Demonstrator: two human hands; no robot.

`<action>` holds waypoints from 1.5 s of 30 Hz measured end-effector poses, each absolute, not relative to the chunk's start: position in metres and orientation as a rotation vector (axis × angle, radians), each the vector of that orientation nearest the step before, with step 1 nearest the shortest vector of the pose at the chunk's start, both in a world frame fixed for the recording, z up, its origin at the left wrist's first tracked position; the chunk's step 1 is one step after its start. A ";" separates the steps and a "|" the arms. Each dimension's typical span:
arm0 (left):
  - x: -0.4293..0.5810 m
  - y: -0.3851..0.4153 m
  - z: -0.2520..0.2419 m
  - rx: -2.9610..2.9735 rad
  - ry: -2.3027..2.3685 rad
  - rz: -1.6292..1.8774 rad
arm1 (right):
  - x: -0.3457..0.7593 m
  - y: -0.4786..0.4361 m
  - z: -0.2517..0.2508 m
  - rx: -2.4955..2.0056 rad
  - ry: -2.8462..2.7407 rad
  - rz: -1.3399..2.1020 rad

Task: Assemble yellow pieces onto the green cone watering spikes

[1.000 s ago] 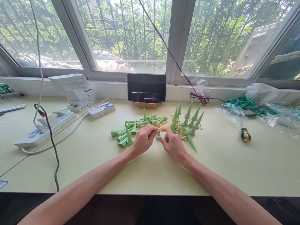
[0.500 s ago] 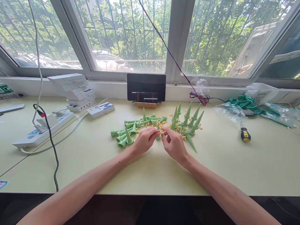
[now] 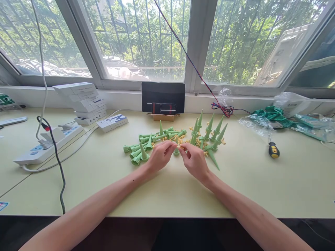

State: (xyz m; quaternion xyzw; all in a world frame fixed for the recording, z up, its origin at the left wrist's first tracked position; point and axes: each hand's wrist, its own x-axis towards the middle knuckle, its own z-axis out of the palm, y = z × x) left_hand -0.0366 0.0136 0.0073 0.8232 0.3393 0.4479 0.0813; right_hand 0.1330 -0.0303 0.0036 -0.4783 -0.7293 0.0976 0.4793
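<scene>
My left hand point(image 3: 160, 157) and my right hand point(image 3: 194, 161) meet at the middle of the pale green table point(image 3: 167, 188), fingertips together around one small green cone spike point(image 3: 176, 151). Both hands pinch it, with a tiny yellow piece between the fingertips. A heap of green cone spikes point(image 3: 146, 144) lies just left of and behind my hands. More green spikes point(image 3: 210, 134) stand upright to the right, among small yellow parts point(image 3: 180, 139).
A black tablet point(image 3: 163, 98) leans on the sill behind. A white power strip point(image 3: 47, 141) with cables and stacked white boxes point(image 3: 81, 102) sit left. A yellow-handled screwdriver point(image 3: 273, 150) and plastic bags point(image 3: 277, 116) lie right.
My hands have drawn closer together around the small spike; the fingers have shifted slightly. Everything else on the table is where it was.
</scene>
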 end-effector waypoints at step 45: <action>-0.035 0.020 -0.001 2.313 1.158 0.996 | 0.130 -0.031 0.003 -1.241 -2.018 0.539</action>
